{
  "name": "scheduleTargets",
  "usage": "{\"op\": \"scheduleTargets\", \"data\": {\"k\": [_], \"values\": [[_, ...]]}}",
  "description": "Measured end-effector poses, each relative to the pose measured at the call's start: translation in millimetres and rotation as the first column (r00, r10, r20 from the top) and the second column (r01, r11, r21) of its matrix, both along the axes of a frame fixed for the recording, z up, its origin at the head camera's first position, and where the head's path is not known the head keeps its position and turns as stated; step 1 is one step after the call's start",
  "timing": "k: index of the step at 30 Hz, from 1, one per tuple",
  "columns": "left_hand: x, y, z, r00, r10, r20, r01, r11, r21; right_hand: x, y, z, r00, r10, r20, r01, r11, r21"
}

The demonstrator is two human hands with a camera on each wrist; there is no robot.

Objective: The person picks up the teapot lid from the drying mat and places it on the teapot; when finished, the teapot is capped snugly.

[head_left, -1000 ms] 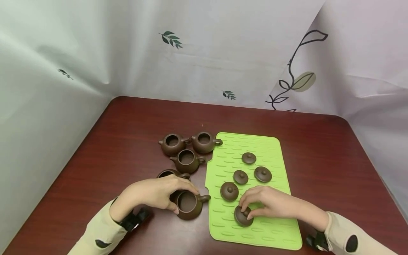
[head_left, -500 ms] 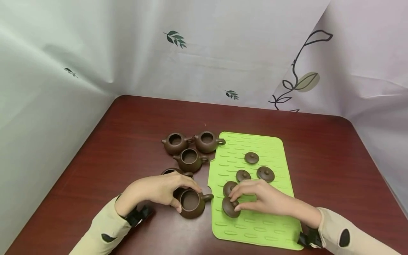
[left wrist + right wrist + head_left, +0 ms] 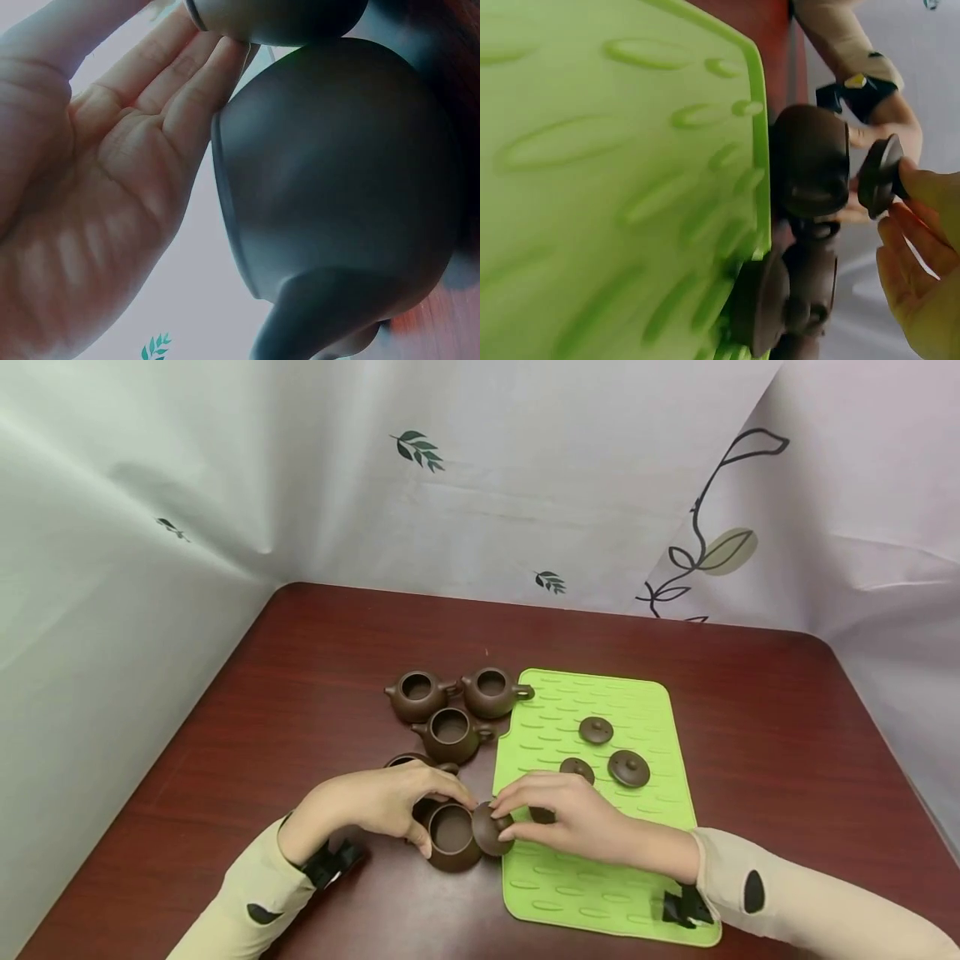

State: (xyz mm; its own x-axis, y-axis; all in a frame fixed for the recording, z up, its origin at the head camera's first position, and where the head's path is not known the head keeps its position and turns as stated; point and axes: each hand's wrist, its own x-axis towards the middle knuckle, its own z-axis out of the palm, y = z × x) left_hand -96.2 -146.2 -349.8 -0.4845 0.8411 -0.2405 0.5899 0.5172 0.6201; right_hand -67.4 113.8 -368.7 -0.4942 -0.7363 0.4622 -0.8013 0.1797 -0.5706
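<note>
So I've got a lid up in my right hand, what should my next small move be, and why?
I'd probably ease the lid left until it centres over the pot: the pot is uncovered, your right hand pinches the lid above the pot's right edge, and your left hand holds the pot.

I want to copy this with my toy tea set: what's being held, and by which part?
The right grip pinches a brown lid by its knob; the left grip holds the nearest teapot by its rim.
</note>
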Motion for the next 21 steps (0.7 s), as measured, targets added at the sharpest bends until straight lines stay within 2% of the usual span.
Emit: {"op": "scheduleTargets", "data": {"k": [3,9,15,21], "values": [[-0.4,-0.9,-0.3,1.000,0.002,0.010,-0.002,1.000,0.010,1.9,-15.0,-3.2,0.998,0.017,-0.056,-0.020,0.998,-0.066],[-1.8,-1.6,-3.6,0.998,-0.051,-0.048,0.054,0.997,0.054,6.7,-35.9,-3.9,0.975,-0.032,-0.219,0.004,0.992,-0.127],[-3.8,-1.9,-6.8,0.994,-0.095,-0.060,0.103,0.983,0.153,5.4,-44.6,-6.7,0.970,-0.046,-0.237,0.026,0.996,-0.090],[-3.5,-2.0,-6.7,0.993,-0.095,-0.065,0.103,0.985,0.140,6.0,-46.9,-11.0,0.968,-0.090,-0.233,0.085,0.996,-0.029]]}}
